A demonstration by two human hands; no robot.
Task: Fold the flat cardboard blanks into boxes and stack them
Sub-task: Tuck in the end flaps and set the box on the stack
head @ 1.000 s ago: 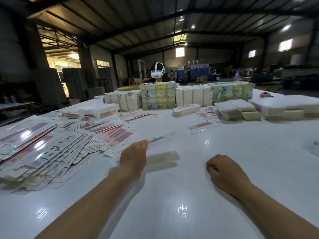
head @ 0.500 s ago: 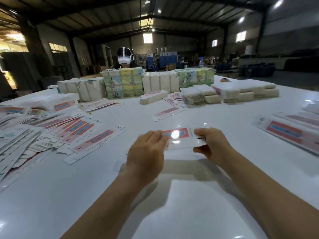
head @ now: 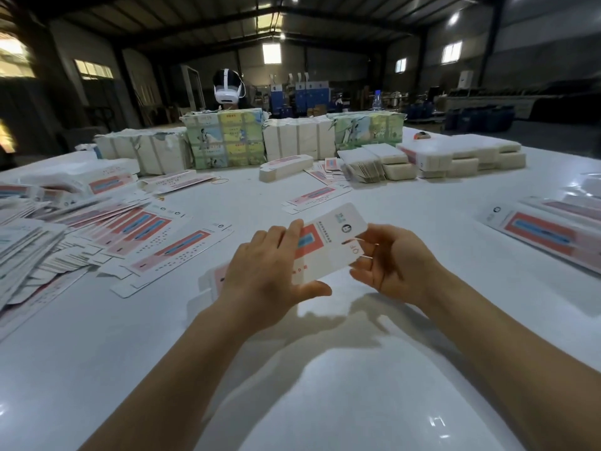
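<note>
Blank (head: 328, 242), white with red-blue print, held tilted above the table (head: 292, 369) at centre, left hand (head: 266, 275) gripping its near end with curled fingers and thumb, right hand (head: 395, 260) pinching its far end; loose blanks (head: 97, 236) spread at left, bundles (head: 224, 139) across the far edge.

Dim hall, lit by roof lamps (head: 281, 36) and small bright windows (head: 271, 53). The glossy white table (head: 97, 369) throws glare spots and carries soft shadows under the arms. Wide-angle bending curves the edges; the left blanks (head: 29, 229) blur.
</note>
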